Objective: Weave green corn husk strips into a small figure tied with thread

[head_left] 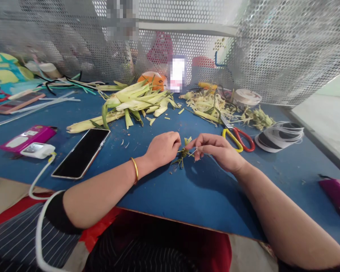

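My left hand (164,148) is closed, its fingers curled against a small knotted bundle of green leaf strips (183,153) just above the blue table. Its fingertips are partly hidden behind the hand. From the other side my right hand (217,149) pinches a thin whitish strand (192,152) between thumb and fingers, close against the bundle. Whether the strand is thread or cord I cannot tell. Tiny green scraps lie below the bundle. Scissors (238,140) with one yellow and one red handle lie just beyond my right hand.
Beyond my hands lie a heap of pale green husks (141,99) and a pile of shredded husks (208,102). A black phone (81,154) and a purple device (30,138) with a white cable are left. A wound white cord (280,136) stands right. A perforated metal screen (187,41) closes the back.
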Available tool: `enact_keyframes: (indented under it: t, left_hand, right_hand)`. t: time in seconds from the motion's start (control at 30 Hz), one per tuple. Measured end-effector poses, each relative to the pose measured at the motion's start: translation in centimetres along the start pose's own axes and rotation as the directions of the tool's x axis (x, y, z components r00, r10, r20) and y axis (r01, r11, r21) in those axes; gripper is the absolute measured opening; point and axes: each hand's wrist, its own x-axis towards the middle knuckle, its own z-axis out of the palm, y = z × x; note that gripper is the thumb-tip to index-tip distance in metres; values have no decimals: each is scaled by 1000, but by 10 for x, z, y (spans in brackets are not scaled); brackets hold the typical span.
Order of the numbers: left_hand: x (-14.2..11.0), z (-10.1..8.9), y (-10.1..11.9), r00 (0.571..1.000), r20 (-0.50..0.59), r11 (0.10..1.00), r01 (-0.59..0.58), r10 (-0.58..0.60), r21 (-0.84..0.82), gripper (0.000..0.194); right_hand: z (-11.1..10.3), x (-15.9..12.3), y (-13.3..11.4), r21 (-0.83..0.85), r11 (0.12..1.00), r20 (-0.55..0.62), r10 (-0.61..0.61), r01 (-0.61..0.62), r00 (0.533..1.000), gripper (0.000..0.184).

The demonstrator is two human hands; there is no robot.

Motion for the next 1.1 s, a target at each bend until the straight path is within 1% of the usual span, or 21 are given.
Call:
enact_keyframes:
  t: [0.03,0.1,0.17,0.2,0.27,0.33,0.4,0.47,0.53,0.6,0.77,0.9,1.1]
  left_hand:
    - [0,0,0,1000,-3,1000,7,-7,-14,13]
    - [1,1,0,1000,-3,997,24,-24,-69,14]
    - [2,1,-1,1000,1,985,22,-22,-170,14]
    - [3,2,-1,1000,2,973,3,-3,-231,15]
    - [5,2,-2,998,8,932,-49,56,-358,15]
    - [6,3,-2,994,33,879,-77,104,-470,13]
    - [7,4,-2,990,71,832,-63,123,-552,12]
    - [7,5,-2,986,108,804,-39,128,-594,11]
    - [7,5,-1,982,141,803,-15,123,-595,12]
    - [7,5,-1,981,161,830,0,109,-558,14]
    - [7,4,1,985,156,901,3,71,-433,15]
    - [7,3,2,985,164,915,19,52,-403,15]
    - [6,2,2,983,175,930,15,53,-366,15]
  right_hand:
    - [1,1,2,3,1000,17,26,-26,1000,5]
    - [3,3,6,-72,996,1,55,-55,998,6]
    - [4,4,10,-170,984,-32,49,-54,998,5]
    - [4,5,11,-203,978,-36,39,-45,999,5]
    - [4,5,12,-229,973,-22,25,-29,999,5]
    - [4,5,13,-234,972,-9,20,-22,1000,4]
    - [3,5,13,-247,969,-3,20,-20,1000,3]
    - [3,5,14,-279,960,-4,14,-15,1000,3]
    - [3,5,13,-312,950,-3,5,-6,1000,3]
    - [3,4,11,-340,941,6,4,-2,1000,3]
    - [3,1,3,-443,896,45,6,14,999,6]
    - [3,-1,0,-493,869,69,-4,37,998,8]
    - [2,-2,-1,-513,856,103,-12,64,995,9]
